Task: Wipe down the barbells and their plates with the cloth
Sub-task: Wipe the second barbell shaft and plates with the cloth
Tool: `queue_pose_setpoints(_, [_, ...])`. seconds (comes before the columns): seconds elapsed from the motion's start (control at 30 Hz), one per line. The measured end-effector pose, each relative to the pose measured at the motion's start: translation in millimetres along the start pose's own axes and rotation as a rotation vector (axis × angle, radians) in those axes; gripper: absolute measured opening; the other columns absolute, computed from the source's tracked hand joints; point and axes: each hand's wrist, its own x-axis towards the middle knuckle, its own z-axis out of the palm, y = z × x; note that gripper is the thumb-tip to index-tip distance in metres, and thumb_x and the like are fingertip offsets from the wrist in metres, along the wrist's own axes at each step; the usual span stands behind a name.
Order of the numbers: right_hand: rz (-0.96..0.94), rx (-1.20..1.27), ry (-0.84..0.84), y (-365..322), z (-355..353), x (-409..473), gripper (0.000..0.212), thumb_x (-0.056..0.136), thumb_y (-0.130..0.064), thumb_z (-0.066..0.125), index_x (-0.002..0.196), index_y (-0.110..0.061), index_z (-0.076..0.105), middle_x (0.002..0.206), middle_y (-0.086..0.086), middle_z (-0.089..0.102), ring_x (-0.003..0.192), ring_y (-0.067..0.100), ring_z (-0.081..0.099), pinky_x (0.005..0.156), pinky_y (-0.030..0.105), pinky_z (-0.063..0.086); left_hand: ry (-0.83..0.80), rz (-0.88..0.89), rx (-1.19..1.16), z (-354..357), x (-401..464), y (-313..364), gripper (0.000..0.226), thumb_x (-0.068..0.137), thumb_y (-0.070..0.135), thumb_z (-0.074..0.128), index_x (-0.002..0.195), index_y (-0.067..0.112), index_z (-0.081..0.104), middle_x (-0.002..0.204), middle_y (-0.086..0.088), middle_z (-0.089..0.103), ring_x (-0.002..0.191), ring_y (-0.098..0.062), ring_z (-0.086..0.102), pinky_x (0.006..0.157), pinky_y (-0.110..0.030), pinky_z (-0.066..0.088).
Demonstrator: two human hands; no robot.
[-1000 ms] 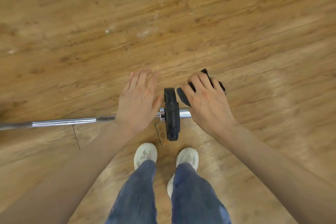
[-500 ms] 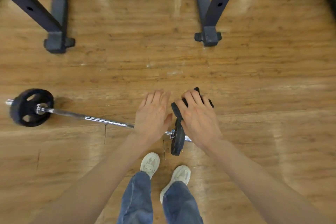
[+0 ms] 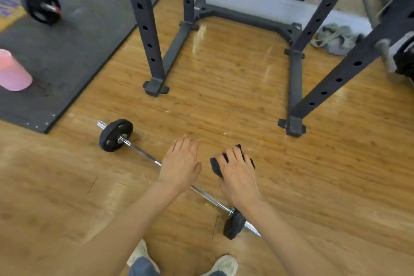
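Note:
A short chrome barbell (image 3: 208,197) lies slantwise on the wooden floor, with a black plate (image 3: 115,135) at its far left end and another black plate (image 3: 234,224) near my feet. My left hand (image 3: 181,163) hovers above the bar's middle, fingers straight and empty. My right hand (image 3: 238,172) holds a dark cloth (image 3: 216,167) bunched under its curled fingers, above the floor and apart from the near plate. A second barbell plate (image 3: 42,4) stands on the mat at the far left.
A dark steel rack (image 3: 152,36) with holed uprights stands ahead, its feet (image 3: 292,126) on the floor. A black rubber mat (image 3: 67,36) lies at left with a pink cylinder (image 3: 12,71) on it. Grey fabric (image 3: 336,38) lies by the wall.
My head has lifted, so the rack and mat have come into view. Both hands have risen off the near plate and bar; the right hand still holds the cloth.

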Motion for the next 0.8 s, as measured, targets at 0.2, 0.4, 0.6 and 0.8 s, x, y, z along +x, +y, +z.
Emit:
queue_pose_setpoints(0.2, [-0.094,0.008,-0.004,-108.6,-8.3,57.3,0.055,0.039,-0.019,0.097,0.087,-0.019,0.072,0.085,-0.001,0.061,0.086,0.022,0.056,0.065,0.032,0.050,0.003,-0.119,-0.010,-40.5,-35.0,-107.1,0.071,0.102,0.038,0.048,0.160,0.016,0.012,0.155,-0.008,0.030,0.147,-0.027,0.024,0.123,-0.037,0.016])
queue_pose_setpoints(0.4, [-0.222,0.038,-0.035,-229.2,-16.6,111.0,0.050,0.034,-0.020,0.097,0.076,-0.018,0.069,0.081,-0.001,0.061,0.081,0.022,0.060,0.062,0.030,0.050,-0.002,-0.226,-0.057,-71.7,-79.9,-220.9,0.065,0.100,0.033,0.051,0.157,0.017,0.022,0.151,-0.005,0.034,0.146,-0.023,0.027,0.124,-0.036,0.015])
queue_pose_setpoints(0.6, [-0.353,0.066,-0.061,-322.1,-28.9,158.4,0.047,0.044,-0.024,0.097,0.084,-0.020,0.072,0.085,-0.002,0.064,0.085,0.021,0.062,0.065,0.030,0.051,0.007,-0.353,-0.058,-104.5,-112.9,-305.0,0.060,0.099,0.029,0.054,0.153,0.014,0.033,0.148,-0.006,0.039,0.144,-0.024,0.033,0.123,-0.038,0.019])
queue_pose_setpoints(0.8, [-0.477,0.089,-0.117,-383.8,-29.1,211.9,0.046,0.056,-0.019,0.092,0.098,-0.019,0.074,0.095,0.000,0.066,0.097,0.024,0.063,0.074,0.035,0.053,0.033,-0.438,-0.060,-124.1,-119.9,-367.1,0.054,0.102,0.035,0.048,0.150,0.019,0.032,0.145,-0.003,0.037,0.137,-0.022,0.034,0.118,-0.032,0.024])
